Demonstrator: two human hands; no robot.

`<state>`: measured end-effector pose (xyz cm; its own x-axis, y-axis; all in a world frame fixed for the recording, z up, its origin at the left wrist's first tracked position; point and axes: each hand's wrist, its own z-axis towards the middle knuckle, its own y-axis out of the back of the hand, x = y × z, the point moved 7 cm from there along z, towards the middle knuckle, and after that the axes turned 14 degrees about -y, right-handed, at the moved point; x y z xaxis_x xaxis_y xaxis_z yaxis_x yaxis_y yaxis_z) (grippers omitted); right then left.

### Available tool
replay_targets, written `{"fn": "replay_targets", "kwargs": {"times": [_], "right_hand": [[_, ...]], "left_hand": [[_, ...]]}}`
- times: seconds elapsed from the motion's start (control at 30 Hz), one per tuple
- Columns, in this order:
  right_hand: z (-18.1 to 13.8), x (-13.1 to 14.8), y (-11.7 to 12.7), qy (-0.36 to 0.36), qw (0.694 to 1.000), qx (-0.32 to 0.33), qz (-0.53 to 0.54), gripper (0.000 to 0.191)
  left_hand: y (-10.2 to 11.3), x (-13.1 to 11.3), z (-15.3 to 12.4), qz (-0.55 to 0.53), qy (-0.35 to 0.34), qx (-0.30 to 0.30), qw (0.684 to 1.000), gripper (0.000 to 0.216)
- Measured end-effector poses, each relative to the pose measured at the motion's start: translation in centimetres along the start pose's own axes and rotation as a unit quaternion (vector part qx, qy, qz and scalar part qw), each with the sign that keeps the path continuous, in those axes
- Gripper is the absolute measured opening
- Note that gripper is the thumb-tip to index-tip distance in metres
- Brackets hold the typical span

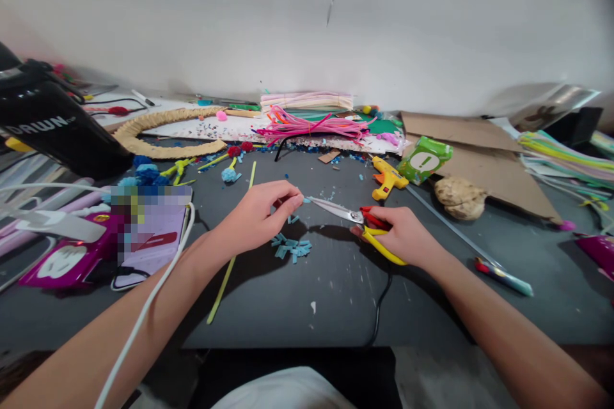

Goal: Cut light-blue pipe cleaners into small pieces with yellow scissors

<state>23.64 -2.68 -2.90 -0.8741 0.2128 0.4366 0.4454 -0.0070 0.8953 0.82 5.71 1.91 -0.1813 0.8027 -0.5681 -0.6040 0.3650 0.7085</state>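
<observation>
My right hand (407,236) is wrapped round the red and yellow handles of a pair of scissors (338,209). Their blades look nearly closed and point left at the fingertips of my left hand (263,214). Those fingers are pinched on a small light-blue strip (306,200), mostly hidden, its end touching or very near the scissor tips. Below the left fingers lies a loose pile of short light-blue pieces (293,248) on the dark grey table (336,307). A yellow-green pipe cleaner (223,287) passes under my left forearm.
A yellow glue gun (387,179) lies by a green packet (426,158) and cardboard (489,179). Pink pipe cleaners (316,128) lie at the back. Left are a ring (158,120), a black bottle (52,121) and a phone (158,230). A white cable (148,307) crosses my left forearm.
</observation>
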Motion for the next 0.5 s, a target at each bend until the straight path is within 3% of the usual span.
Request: {"fn": "replay_targets", "kwargs": {"times": [0.17, 0.5], "right_hand": [[-0.21, 0.15, 0.33, -0.007, 0.998, -0.002, 0.058, 0.037], [-0.40, 0.53, 0.22, 0.005, 0.998, 0.003, 0.060, 0.042]], "left_hand": [[-0.02, 0.11, -0.03, -0.005, 0.001, -0.013, 1.000, 0.023], [-0.07, 0.08, 0.11, 0.015, 0.009, -0.023, 1.000, 0.023]]}}
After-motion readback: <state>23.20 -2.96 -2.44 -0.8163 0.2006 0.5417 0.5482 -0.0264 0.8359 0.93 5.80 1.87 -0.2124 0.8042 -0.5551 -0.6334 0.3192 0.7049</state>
